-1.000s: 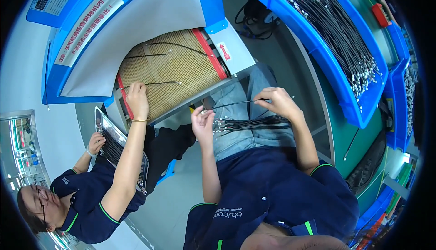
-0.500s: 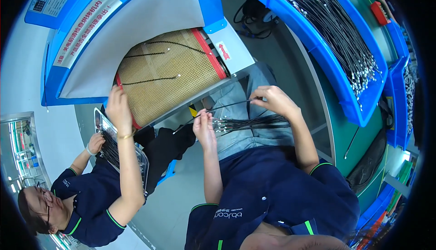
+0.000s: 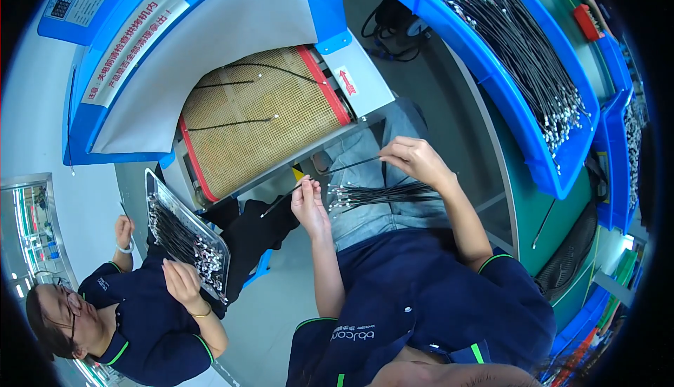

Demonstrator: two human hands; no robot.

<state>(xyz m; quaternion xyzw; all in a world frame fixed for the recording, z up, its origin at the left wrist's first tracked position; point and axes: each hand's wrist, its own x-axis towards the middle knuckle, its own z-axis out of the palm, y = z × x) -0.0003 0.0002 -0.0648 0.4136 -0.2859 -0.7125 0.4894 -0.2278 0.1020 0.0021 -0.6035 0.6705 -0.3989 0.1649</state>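
Note:
Between my two hands runs a thin black cable (image 3: 354,166), slanting down to the left. My left hand (image 3: 309,208) is closed on it, and its free end with a small light tip sticks out past the fingers. Higher and to the right, my right hand (image 3: 417,161) pinches the same cable near its other end. Below the held cable, a bundle of black cables (image 3: 382,195) with silvery ends lies across my lap. Its right part passes under my right forearm.
A mesh conveyor belt (image 3: 246,155) with red edges carries several black cables ahead. At left, a co-worker (image 3: 140,317) has a clear tray (image 3: 223,264) of cables. A blue bin (image 3: 484,64) full of cables stands on the green table (image 3: 576,211) at right.
Both my hands have shifted slightly left with the cable. The co-worker's one hand has come back from the belt to the tray; the other has lifted away from the tray with a thin piece.

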